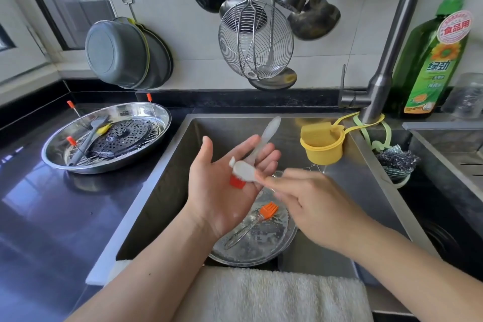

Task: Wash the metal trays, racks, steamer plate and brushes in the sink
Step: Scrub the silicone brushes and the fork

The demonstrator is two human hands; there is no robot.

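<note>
Brush point(257, 150) laid along flat, spread left hand point(222, 180), handle pointing away; right hand point(308, 198) grip pinching its near end.

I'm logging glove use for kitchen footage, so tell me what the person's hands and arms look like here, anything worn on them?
Both hands are bare: no gloves, rings, watch or bracelets on the left hand or the right hand. Both forearms are bare as far as the picture's bottom edge, with no sleeve in view.

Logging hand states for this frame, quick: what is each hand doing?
Left hand: open, palm up, translucent brush lying across it.
Right hand: fingers pinching the brush's head end.
</note>
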